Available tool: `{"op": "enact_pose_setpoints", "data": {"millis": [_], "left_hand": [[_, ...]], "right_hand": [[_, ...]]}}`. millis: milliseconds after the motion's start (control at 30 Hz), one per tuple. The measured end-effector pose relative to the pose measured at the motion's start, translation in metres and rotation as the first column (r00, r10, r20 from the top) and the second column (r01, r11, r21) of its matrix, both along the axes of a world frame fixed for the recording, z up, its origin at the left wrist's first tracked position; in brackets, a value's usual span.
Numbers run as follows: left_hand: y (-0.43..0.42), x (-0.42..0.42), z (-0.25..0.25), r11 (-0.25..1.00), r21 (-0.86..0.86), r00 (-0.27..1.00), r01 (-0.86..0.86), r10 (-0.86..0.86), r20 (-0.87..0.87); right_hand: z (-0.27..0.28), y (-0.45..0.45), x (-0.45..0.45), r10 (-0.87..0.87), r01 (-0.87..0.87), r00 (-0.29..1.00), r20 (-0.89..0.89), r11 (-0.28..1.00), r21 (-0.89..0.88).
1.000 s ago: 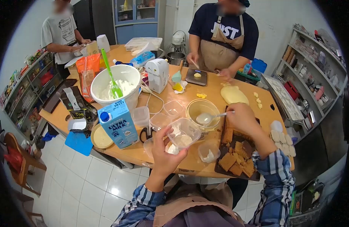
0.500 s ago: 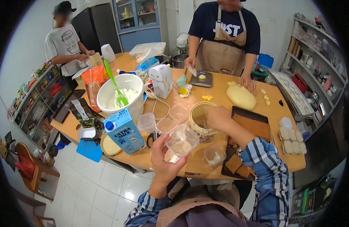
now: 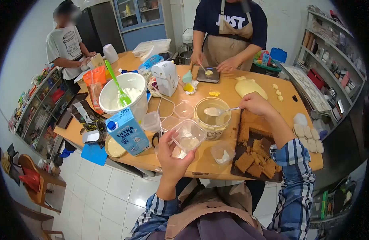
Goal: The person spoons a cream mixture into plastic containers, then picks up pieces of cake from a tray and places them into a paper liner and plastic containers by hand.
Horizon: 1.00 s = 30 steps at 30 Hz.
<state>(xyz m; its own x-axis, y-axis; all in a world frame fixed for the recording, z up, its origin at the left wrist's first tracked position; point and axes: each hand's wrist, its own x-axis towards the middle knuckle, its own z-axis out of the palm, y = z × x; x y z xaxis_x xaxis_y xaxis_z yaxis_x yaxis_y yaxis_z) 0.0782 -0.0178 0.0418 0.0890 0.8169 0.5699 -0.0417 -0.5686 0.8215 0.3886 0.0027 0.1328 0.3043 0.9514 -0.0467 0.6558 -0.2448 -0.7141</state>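
Observation:
My left hand (image 3: 172, 154) grips a small clear plastic cup (image 3: 190, 135), tilted, with a little pale stuff at its bottom. My right hand (image 3: 257, 105) pinches the handle of a metal spoon (image 3: 228, 110). The spoon's bowl carries a pale heap and hangs over the mouth of a cream-coloured tub (image 3: 215, 134). A second clear cup (image 3: 223, 153) with something white inside stands on the table before the tub. Under my right forearm lies a dark tray (image 3: 237, 173) of cut brown cake (image 3: 256, 158).
A blue milk carton (image 3: 129, 134), a white bucket (image 3: 126, 93) with a green spatula (image 3: 117, 82), and a white hand mixer (image 3: 165, 78) stand left. Across the table (image 3: 228, 86), a co-worker (image 3: 232, 32) works at a scale (image 3: 209, 76) beside dough (image 3: 250, 89). Another person (image 3: 66, 44) stands far left.
My right hand has come up out of the tub and moved right, bringing the loaded spoon into sight. More cake shows. The co-worker's hand has left the dough for the scale.

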Motion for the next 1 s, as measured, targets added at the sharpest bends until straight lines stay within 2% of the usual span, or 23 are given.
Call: {"op": "enact_pose_setpoints", "data": {"millis": [167,300,367,567,667,767,867,1000], "left_hand": [[0.005,0.015,-0.004,1.000,-0.016,0.999,-0.010,0.009,-0.042],[0.013,0.023,-0.003,0.999,-0.034,0.994,-0.001,-0.003,-0.107],[0.017,0.027,-0.004,1.000,-0.017,0.997,0.014,-0.015,-0.082],[0.020,0.031,-0.001,1.000,0.009,0.998,0.009,-0.008,-0.060],[0.022,0.034,-0.003,1.000,0.024,0.998,-0.001,0.002,-0.057],[0.026,0.036,-0.005,0.999,0.048,0.999,-0.009,0.011,-0.052],[0.030,0.039,-0.009,0.997,0.079,0.998,-0.002,0.008,-0.068],[0.034,0.040,-0.014,0.988,0.152,0.993,-0.006,0.024,-0.120]], "right_hand": [[0.018,-0.005,0.012,-0.004,0.007,0.998,-0.057,0.998,0.064],[0.034,-0.011,0.005,-0.062,0.068,0.991,-0.119,0.997,0.047],[0.039,-0.011,0.007,-0.063,0.068,0.989,-0.136,0.997,0.038],[0.052,-0.009,0.000,-0.089,0.090,0.993,-0.084,0.996,0.008],[0.059,-0.009,0.000,-0.020,0.021,0.998,-0.059,1.000,0.022],[0.063,-0.006,0.000,-0.067,0.067,0.997,-0.026,0.997,0.025],[0.060,-0.003,0.008,-0.065,0.068,0.994,-0.086,0.997,0.031],[0.062,-0.001,0.007,-0.063,0.064,0.995,-0.079,0.998,0.013]]}}
